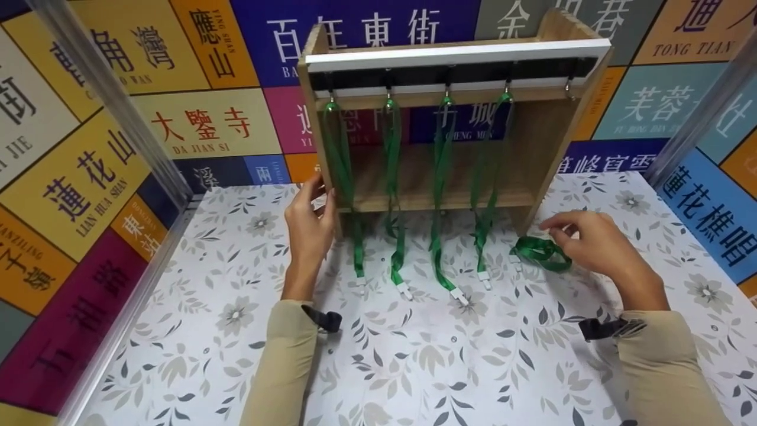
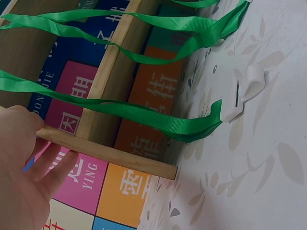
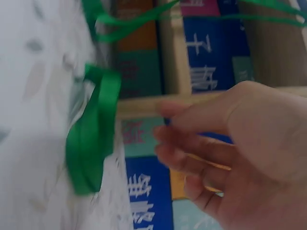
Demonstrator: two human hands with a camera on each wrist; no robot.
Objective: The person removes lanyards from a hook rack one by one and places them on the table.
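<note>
In the head view, a person's left hand (image 1: pixel 310 219) grips the left side of a wooden rack (image 1: pixel 550 136) on a flower-patterned table (image 1: pixel 414 361), as the right hand (image 1: pixel 597 245), fingers loosely bent and holding nothing, hovers just beside a coiled green lanyard (image 1: pixel 532 245) near the rack's right foot. Four green lanyards (image 1: pixel 440 171) hang from the hooks to the left, white clips (image 1: pixel 458 296) at their near ends. In the left wrist view, thumb and fingers straddle the side panel's edge. In the right wrist view, slightly blurred, the coil lies apart from the fingertips; whether they touch the rack cannot be told.
</note>
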